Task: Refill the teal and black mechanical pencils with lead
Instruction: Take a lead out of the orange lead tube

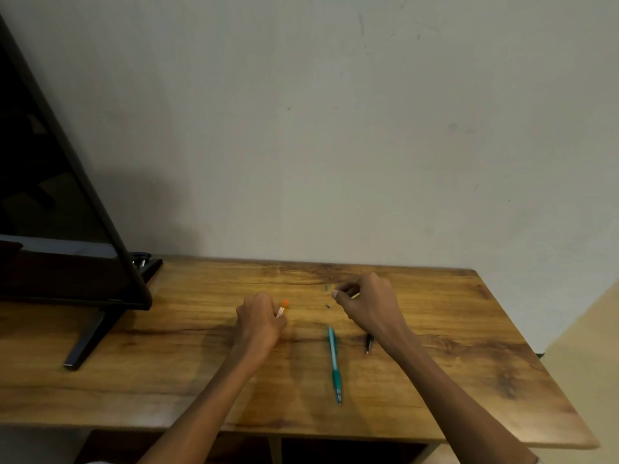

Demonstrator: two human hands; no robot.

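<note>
The teal mechanical pencil (334, 363) lies on the wooden table (167, 346), tip toward me, between my two forearms. The black pencil (368, 343) lies to its right, mostly hidden under my right wrist. My left hand (259, 318) is closed around a small whitish lead case (280, 312), whose end sticks out of the fist. An orange cap (285, 302) sits on the table just beyond that fist. My right hand (365, 304) pinches its thumb and forefinger together; what is between them is too small to tell. A tiny teal piece (325, 288) and a small dark piece (328, 306) lie near those fingers.
A dark television (67, 212) on a slanted stand (87, 343) fills the table's left side. A plain wall rises behind the table. The table's right edge runs diagonally at the far right, with open shelves below the front edge.
</note>
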